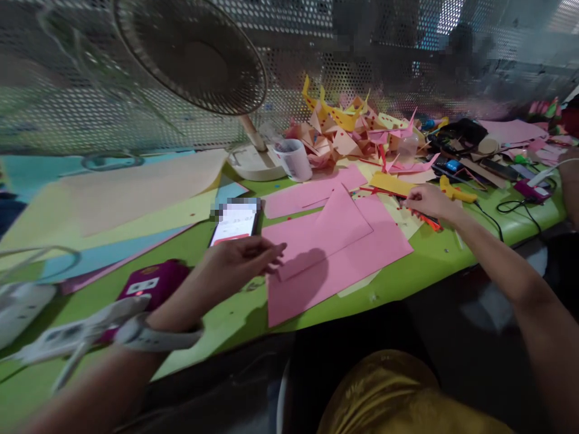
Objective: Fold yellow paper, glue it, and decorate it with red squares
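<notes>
My left hand [246,259], with a pale watch on its wrist, hovers by the left edge of a pink sheet [344,265]. Its fingers are loosely bent, with nothing seen in them. A folded pink flap [339,217] rises from the middle of that sheet. To the right, my right hand [432,202] reaches down with fingers pinched over a red-orange object [427,220]; whatever is between the fingertips is too small to make out. A yellow strip of paper [391,183] lies beside those fingers. Just beyond my left hand is a lit phone [235,224].
A fan [194,57] and a white cup [294,160] stand at the back. Folded paper pieces [353,129] are heaped beside them. A yellow glue gun [456,190] lies at right. Power strips [63,340] and large paper sheets [136,187] occupy the left.
</notes>
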Available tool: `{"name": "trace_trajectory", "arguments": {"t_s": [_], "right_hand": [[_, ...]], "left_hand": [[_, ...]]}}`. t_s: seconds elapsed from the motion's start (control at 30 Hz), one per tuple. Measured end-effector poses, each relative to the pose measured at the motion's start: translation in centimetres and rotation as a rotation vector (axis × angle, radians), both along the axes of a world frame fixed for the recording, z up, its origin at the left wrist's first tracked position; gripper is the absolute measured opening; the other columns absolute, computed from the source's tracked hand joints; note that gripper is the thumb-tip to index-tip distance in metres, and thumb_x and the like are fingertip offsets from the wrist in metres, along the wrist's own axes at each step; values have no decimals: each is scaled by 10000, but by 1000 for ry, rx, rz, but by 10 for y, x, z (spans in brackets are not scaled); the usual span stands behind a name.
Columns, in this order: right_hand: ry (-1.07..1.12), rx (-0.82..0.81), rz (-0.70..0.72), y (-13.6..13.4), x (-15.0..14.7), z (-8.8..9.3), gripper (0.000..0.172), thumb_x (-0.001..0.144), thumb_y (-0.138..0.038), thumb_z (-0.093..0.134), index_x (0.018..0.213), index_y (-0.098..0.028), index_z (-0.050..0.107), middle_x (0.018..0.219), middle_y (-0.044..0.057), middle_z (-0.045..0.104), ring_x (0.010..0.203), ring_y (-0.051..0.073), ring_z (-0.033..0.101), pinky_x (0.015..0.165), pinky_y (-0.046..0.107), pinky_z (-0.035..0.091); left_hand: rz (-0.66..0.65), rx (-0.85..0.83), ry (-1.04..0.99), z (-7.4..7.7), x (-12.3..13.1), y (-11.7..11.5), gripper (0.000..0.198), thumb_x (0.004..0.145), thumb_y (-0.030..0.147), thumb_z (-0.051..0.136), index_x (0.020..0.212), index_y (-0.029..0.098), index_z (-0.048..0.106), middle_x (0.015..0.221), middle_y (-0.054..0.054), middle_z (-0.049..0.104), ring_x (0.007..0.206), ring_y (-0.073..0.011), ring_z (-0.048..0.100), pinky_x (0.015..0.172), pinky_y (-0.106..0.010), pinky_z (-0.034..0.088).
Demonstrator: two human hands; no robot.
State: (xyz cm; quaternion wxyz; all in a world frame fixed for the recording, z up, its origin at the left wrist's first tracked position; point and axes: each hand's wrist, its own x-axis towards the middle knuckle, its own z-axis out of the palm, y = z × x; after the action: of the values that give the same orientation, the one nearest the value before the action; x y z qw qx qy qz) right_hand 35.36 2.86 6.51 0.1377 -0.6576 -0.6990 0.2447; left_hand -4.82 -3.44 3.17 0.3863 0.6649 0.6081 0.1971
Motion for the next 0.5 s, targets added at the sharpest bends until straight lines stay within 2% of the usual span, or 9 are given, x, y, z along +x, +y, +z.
{"name": "trace_trajectory", "arguments": {"t_s": [0.03, 0.1, 0.17, 0.23, 0.3, 0.4, 0.5], "right_hand": [[-84, 32, 2, -4, 3, 0, 247, 925, -359, 640, 762, -174, 650, 764, 56, 720, 673, 158, 652, 629, 261, 426], [-244, 91, 13, -13, 6, -3, 251, 937, -380, 610, 798, -183, 680, 874, 74, 736, 802, 198, 668, 669, 277, 421], [-394, 151, 11, -21, 7, -7, 242, 945, -393, 585, 892, -187, 701, 1037, 106, 725, 953, 245, 661, 710, 295, 437], [-531, 178, 12, -29, 9, -11, 255, 944, -386, 575, 1018, -176, 698, 1170, 149, 685, 1062, 295, 639, 754, 325, 459], [-620, 143, 24, -35, 11, -14, 302, 942, -347, 560, 1145, -150, 665, 1223, 181, 666, 1096, 325, 634, 785, 355, 468], [-635, 51, 43, -33, 18, -12, 344, 908, -286, 565, 1218, -149, 625, 1222, 169, 683, 1067, 316, 655, 780, 351, 464], [-606, -19, 67, -25, 29, -2, 360, 832, -299, 622, 1171, -181, 640, 1162, 138, 706, 991, 298, 667, 723, 338, 456]], "left_hand": [[-33, 145, 24, -4, 9, 1, 465, 832, 659, 548, 871, 219, 695, 866, -108, 774, 829, -285, 741, 743, -400, 596], [-159, 416, 174, -16, 28, 4, 517, 915, 623, 472, 1108, 204, 705, 1151, -132, 757, 1054, -301, 713, 915, -438, 575], [-341, 564, 281, -29, 43, 8, 619, 983, 621, 356, 1376, 205, 590, 1468, -134, 594, 1364, -303, 544, 1128, -484, 450], [-455, 614, 396, -42, 52, 11, 673, 1008, 633, 285, 1505, 215, 460, 1590, -133, 456, 1503, -313, 361, 1205, -551, 330], [-528, 607, 481, -50, 55, 13, 691, 1018, 628, 272, 1574, 225, 349, 1652, -134, 345, 1552, -310, 241, 1233, -578, 245], [-586, 583, 526, -53, 53, 14, 689, 1033, 603, 246, 1607, 221, 276, 1674, -135, 285, 1565, -292, 193, 1250, -562, 194], [-583, 583, 545, -51, 48, 17, 661, 1048, 564, 198, 1596, 210, 305, 1670, -131, 299, 1561, -284, 210, 1258, -548, 171]]}}
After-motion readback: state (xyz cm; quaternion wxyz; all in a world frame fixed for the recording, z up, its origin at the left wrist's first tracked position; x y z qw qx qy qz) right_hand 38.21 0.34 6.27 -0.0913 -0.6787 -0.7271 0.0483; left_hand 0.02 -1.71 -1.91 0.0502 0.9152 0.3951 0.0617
